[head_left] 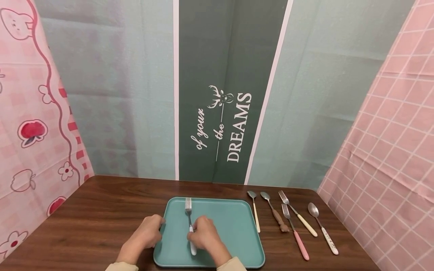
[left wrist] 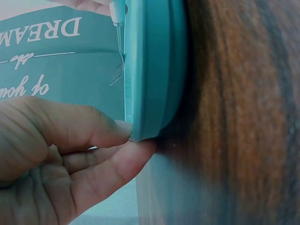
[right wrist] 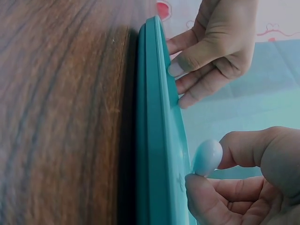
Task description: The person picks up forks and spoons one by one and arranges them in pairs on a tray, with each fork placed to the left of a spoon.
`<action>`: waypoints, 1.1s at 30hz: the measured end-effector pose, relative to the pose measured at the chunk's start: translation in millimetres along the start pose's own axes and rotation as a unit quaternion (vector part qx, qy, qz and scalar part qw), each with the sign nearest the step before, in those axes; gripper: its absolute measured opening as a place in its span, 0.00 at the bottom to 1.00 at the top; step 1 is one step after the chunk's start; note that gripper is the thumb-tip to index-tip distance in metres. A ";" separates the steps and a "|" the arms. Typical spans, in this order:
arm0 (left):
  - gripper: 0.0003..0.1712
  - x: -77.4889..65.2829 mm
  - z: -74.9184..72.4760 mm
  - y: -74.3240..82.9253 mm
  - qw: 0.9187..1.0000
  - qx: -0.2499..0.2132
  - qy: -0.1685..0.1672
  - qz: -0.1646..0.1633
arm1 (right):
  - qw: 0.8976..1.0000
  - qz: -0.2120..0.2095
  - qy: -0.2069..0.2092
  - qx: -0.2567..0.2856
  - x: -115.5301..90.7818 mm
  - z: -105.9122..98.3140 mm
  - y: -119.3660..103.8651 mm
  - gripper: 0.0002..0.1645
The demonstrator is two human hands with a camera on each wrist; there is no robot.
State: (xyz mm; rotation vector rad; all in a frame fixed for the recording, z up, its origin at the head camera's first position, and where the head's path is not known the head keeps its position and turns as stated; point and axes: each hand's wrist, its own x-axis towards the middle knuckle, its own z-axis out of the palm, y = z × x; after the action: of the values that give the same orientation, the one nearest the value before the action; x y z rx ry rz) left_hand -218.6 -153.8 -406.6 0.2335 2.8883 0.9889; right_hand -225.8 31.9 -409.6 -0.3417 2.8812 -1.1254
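Observation:
A teal rectangular tray (head_left: 234, 231) lies on the wooden table in the head view. On its left half is a fork (head_left: 188, 206) with a white handle, tines pointing away from me. My right hand (head_left: 205, 234) pinches the fork's handle between thumb and fingers, low over the tray. The handle's rounded end (right wrist: 208, 157) shows between those fingers in the right wrist view. My left hand (head_left: 149, 230) holds the tray's left rim, its thumb on top and fingers at the outer edge, as the left wrist view (left wrist: 89, 154) of that hand shows.
Right of the tray lie a spoon with a cream handle (head_left: 255, 216), a brown-handled spoon (head_left: 276, 214), a cream-handled fork (head_left: 303, 222), a pink-handled fork (head_left: 298, 239) and a white patterned spoon (head_left: 325, 233). Cloth hangings (head_left: 220, 56) enclose the table's back and sides.

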 end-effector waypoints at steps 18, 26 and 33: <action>0.18 1.2 -0.8 -0.4 1.000 -0.005 0.003 -0.002 | 0.999 0.016 -0.026 0.012 3.3 9.5 -11.3 0.09; 0.25 1.8 -1.4 1.3 1.000 -0.013 -0.007 -0.020 | 0.999 0.017 -0.043 -0.001 5.6 16.0 -14.0 0.10; 0.23 1.4 -1.2 1.0 1.000 -0.011 -0.006 -0.014 | 0.999 0.018 -0.047 -0.006 4.7 21.6 -18.8 0.12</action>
State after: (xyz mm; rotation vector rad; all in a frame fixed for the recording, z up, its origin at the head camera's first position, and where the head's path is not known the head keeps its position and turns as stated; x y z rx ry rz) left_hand -220.0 -153.4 -405.1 0.1963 2.8601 1.0109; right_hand -224.5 3.1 -412.7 -0.3335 2.8031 -1.0564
